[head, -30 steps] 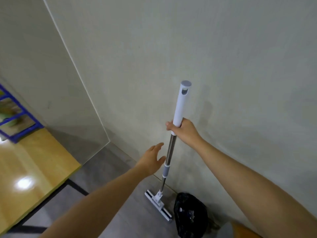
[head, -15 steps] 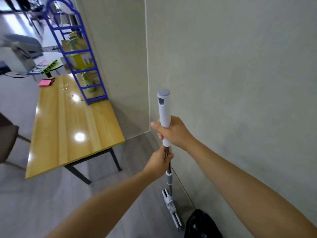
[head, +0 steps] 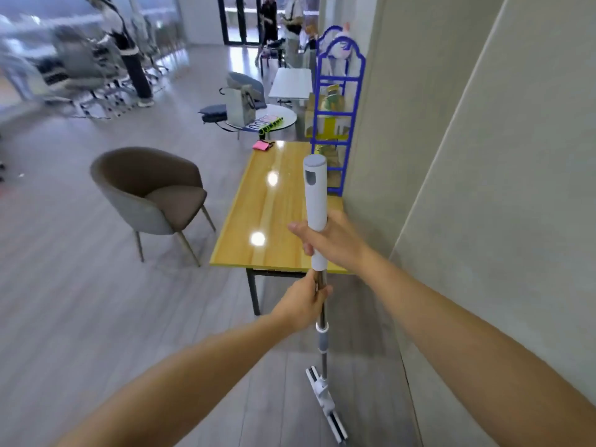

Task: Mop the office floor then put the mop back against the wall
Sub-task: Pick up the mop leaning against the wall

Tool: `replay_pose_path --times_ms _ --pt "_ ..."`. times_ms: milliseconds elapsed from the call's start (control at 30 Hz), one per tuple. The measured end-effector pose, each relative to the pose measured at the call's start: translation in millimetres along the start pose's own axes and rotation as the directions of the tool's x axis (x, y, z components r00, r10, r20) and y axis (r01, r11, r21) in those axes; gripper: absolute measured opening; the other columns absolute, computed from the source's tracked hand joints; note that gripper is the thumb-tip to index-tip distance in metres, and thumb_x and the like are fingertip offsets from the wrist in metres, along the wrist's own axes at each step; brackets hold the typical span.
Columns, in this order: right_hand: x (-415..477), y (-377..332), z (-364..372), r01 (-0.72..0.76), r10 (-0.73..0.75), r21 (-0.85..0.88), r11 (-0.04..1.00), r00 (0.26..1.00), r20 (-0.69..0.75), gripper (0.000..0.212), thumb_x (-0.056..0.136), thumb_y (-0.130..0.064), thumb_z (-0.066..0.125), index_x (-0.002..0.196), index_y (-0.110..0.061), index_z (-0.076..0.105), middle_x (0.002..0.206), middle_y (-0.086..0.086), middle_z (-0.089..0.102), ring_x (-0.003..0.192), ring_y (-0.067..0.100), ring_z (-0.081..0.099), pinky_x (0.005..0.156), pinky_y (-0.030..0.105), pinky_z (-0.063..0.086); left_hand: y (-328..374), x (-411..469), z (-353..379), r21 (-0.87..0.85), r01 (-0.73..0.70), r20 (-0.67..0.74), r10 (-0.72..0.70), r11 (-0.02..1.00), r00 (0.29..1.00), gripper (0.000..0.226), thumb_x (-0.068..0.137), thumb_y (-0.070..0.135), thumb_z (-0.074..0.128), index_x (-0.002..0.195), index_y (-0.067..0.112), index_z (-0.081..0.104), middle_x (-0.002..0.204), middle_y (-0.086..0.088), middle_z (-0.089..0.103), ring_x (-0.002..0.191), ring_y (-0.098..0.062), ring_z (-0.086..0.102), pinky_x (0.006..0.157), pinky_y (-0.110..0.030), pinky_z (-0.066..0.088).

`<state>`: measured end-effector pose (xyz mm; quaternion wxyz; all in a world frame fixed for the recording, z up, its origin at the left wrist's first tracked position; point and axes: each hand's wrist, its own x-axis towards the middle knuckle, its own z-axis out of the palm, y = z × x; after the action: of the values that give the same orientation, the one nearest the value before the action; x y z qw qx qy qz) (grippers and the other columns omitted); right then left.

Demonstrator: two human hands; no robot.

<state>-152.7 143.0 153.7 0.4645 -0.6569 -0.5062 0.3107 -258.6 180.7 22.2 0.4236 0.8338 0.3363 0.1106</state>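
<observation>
both hands grasp the mop, upright just beside the wall: right hand clenched on the white grip for steering, left hand clenched on the metal shaft below for leverage. mop head rests on the floor, mopping not yet begun.

I hold the long mop, with its white plastic grip and bare steel shaft, almost upright. Its flat white head rests on the grey plank floor at six o'clock, close beside the pale wall at three o'clock.
</observation>
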Motion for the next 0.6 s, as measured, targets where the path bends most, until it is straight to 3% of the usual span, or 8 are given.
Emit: replay_pose_path --times_ms 133,267,367,467,600 --pt "32.6 -41.1 101.7 0.025 -0.030 0.041 0.999 0.992 0.123 0.045 0.093 -0.035 0.072 0.067 -0.001 0.059 0.060 0.010 0.059 0.058 0.015 0.054 0.063 0.023 0.046 -68.0 -36.7 -77.5 0.022 0.048 -0.096 -0.046 0.999 0.994 0.010 0.104 0.031 0.047 0.103 0.023 0.041 0.081 0.002 0.052 0.071 -0.017 0.051 0.065 -0.035 0.043" --pt "62.3 -78.1 213.6 0.069 -0.077 0.049 0.996 0.978 0.195 0.044 0.089 -0.039 0.076 0.063 -0.010 0.057 0.060 0.011 0.063 0.058 0.017 0.058 0.065 0.033 0.052 -142.8 -83.1 -160.8 0.027 0.126 -0.180 -0.119 0.992 0.976 0.011 0.103 0.028 0.049 0.106 0.017 0.045 0.091 -0.009 0.058 0.079 -0.025 0.055 0.071 -0.038 0.046" --pt "79.8 -111.6 296.0 0.096 -0.114 0.079 0.992 0.959 0.260 0.043 0.086 -0.039 0.079 0.070 -0.005 0.059 0.063 0.012 0.065 0.060 0.016 0.061 0.066 0.034 0.055 -195.7 -120.9 -226.5 0.009 0.186 -0.233 -0.178 0.983 0.956 0.015 0.103 0.023 0.051 0.108 0.010 0.048 0.100 -0.016 0.061 0.089 -0.030 0.058 0.081 -0.042 0.047" --pt "96.8 -142.3 372.9 0.084 -0.115 0.115 0.990 0.948 0.298 0.040 0.084 -0.038 0.082 0.070 -0.010 0.057 0.061 0.005 0.064 0.058 0.011 0.061 0.066 0.033 0.055 -240.1 -157.1 -289.6 0.022 0.272 -0.256 -0.257 0.962 0.932 0.013 0.103 0.022 0.051 0.101 0.012 0.045 0.095 -0.011 0.057 0.082 -0.025 0.053 0.080 -0.042 0.046" --pt "112.5 -171.9 460.8 0.040 -0.090 0.157 0.987 0.942 0.323 0.038 0.079 -0.039 0.085 0.070 -0.014 0.060 0.061 0.001 0.067 0.063 0.015 0.065 0.076 0.043 0.060 -292.9 -198.0 -355.7 0.033 0.391 -0.319 -0.361 0.920 0.876 0.014 0.103 0.018 0.051 0.097 0.014 0.040 0.093 -0.006 0.049 0.084 -0.023 0.045 0.075 -0.034 0.038"
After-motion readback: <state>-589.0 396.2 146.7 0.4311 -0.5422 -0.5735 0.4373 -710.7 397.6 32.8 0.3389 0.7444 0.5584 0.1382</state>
